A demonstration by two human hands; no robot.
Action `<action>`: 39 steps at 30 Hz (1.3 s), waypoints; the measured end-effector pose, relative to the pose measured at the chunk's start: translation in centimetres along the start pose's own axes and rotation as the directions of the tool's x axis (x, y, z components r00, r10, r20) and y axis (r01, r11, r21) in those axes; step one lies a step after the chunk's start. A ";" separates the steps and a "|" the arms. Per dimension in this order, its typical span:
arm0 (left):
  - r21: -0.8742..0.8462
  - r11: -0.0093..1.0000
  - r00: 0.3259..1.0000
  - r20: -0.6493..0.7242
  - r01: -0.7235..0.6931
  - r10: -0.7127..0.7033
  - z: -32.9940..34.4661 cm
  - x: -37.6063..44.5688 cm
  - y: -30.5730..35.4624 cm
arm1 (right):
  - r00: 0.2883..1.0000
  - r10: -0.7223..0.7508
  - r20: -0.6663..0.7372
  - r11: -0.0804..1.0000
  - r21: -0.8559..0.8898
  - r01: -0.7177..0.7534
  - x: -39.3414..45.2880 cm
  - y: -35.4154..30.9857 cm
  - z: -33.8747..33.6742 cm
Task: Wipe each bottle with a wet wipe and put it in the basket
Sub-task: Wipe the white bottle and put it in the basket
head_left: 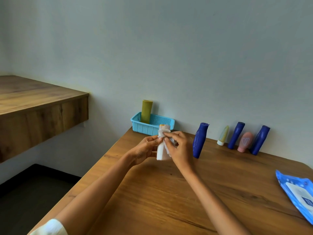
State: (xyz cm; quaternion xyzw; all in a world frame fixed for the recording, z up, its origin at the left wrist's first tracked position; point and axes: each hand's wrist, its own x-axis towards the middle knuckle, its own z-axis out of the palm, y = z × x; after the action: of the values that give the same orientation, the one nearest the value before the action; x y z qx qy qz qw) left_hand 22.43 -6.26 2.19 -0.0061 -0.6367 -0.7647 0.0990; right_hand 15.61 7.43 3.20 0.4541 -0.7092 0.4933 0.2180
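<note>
My left hand grips a white bottle with an orange top, held upright above the table. My right hand presses a white wet wipe around the bottle's upper part. Behind them a light blue basket stands against the wall with an olive-green bottle upright inside. To the right along the wall stand a blue bottle, a small yellowish tube, a second blue bottle, a pink bottle and a third blue bottle.
A blue wet-wipe pack lies at the right edge of the wooden table. A wooden shelf juts from the wall at left, above a dark floor. The table's left edge runs diagonally under my left forearm.
</note>
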 end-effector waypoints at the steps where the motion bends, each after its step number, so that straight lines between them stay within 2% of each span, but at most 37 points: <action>1: 0.006 1.000 1.000 -0.002 0.010 -0.010 0.0 0.0 -0.2 | 1.000 0.025 -0.014 1.000 -0.010 -0.025 0.2 0.4 -0.2; 4: 0.041 0.999 0.999 -0.009 0.035 -0.034 0.1 0.1 -0.6 | 0.995 0.067 -0.076 0.996 -0.052 -0.071 1.3 0.6 -0.2; 6: 0.047 0.999 1.000 -0.004 0.021 -0.021 0.2 0.3 -0.3 | 0.995 0.037 -0.090 0.997 -0.061 -0.043 1.7 0.1 0.1; 10: -0.032 0.998 0.998 -0.035 -0.048 0.047 -0.7 0.8 -0.4 | 0.999 -0.051 -0.008 0.997 -0.062 0.050 0.0 0.0 0.5; 12: -0.085 0.995 0.998 -0.048 -0.054 0.050 -1.2 1.0 -0.9 | 0.999 -0.034 0.016 0.996 -0.077 0.035 -0.9 0.5 0.3; 15: -0.095 0.995 0.999 -0.034 -0.029 0.025 -1.0 1.0 -1.3 | 0.998 0.031 -0.060 0.993 -0.116 -0.037 -0.4 1.3 0.1; 18: -0.079 0.997 1.000 -0.016 -0.026 0.025 -0.1 1.0 -0.9 | 0.989 0.080 -0.126 0.993 -0.071 -0.090 0.7 0.9 0.4; 24: -0.152 0.984 0.995 -0.050 -0.091 0.084 -0.7 1.5 -0.5 | 1.000 0.003 -0.012 1.000 0.012 -0.002 -1.9 0.6 0.6; 29: -0.139 0.989 0.998 -0.051 -0.051 0.044 -0.2 1.5 -1.1 | 0.984 0.159 -0.086 0.987 0.035 -0.156 -0.6 1.5 0.2; 36: -0.181 0.978 0.987 -0.139 -0.102 0.077 -0.6 1.9 -0.5 | 0.999 0.035 -0.010 0.999 0.023 -0.035 -1.2 -0.2 0.6; 39: -0.118 0.990 0.976 -0.214 -0.071 0.045 -0.4 1.9 -0.5 | 0.988 0.152 -0.018 0.985 0.082 -0.150 -1.5 0.7 0.2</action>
State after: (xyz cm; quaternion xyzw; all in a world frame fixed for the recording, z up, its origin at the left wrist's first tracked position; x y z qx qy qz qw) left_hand 20.55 -6.84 1.92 0.0502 -0.5730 -0.7962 0.1877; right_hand 15.75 7.91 1.64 0.4015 -0.7184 0.5419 0.1704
